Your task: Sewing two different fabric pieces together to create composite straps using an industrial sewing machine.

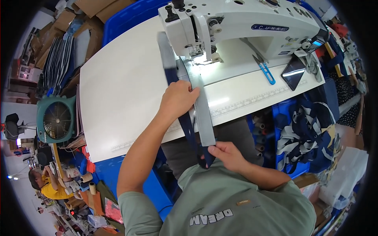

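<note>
A long grey fabric strip (204, 114) with a navy strip (186, 125) alongside runs from under the presser foot of a white sewing machine (236, 33) over the table's front edge toward my lap. My left hand (178, 100) lies across the strips near the needle, its fingers closed on the fabric. Down by the lap, my right hand (229, 155) pinches the end of the grey strip between thumb and fingers. Some navy fabric hangs beside that hand. Another grey stretch of fabric (166, 51) rises left of the machine head. The right fingertips are partly hidden.
Blue-handled thread snips (267, 74) and a dark phone (293, 73) rest on the white table (118, 86). At right stands a blue bin (281, 157) of navy and grey fabric pieces. A green fan (57, 119) and a person in yellow (53, 189) are at left.
</note>
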`<action>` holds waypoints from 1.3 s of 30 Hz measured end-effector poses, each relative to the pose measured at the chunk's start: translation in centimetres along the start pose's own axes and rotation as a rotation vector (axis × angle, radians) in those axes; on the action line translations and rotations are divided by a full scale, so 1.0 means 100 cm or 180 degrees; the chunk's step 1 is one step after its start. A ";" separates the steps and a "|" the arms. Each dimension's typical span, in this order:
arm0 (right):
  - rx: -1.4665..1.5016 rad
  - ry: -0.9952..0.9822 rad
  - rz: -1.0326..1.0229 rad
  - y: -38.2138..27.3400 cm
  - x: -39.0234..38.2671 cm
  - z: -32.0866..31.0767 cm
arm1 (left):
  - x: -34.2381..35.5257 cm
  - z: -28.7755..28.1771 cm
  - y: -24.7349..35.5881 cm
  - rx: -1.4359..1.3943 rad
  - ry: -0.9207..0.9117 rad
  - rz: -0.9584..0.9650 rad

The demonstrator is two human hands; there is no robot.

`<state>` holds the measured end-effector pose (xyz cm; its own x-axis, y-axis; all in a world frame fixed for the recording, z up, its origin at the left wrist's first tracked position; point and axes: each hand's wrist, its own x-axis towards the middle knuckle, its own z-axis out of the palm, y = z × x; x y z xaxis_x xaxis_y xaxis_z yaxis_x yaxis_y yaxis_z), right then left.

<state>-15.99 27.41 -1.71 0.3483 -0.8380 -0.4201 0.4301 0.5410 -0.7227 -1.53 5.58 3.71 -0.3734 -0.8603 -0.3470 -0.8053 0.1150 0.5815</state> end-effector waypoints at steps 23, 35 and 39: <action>-0.0143 -0.0349 0.0106 -0.007 0.009 -0.013 | 0.012 -0.002 0.002 -0.0855 -0.0165 -0.0108; -0.0120 -0.0047 -0.0072 -0.020 0.029 -0.018 | 0.038 -0.012 0.003 -0.0877 0.0143 -0.0121; -0.0098 -0.0063 -0.0169 -0.019 0.029 -0.018 | 0.040 -0.013 -0.001 -0.0822 0.0091 -0.0112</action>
<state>-17.33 23.87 -2.57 0.3423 -0.8636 -0.3701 0.4225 0.4933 -0.7604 -2.35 1.47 3.20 -0.3312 -0.8756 -0.3516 -0.6720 -0.0426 0.7393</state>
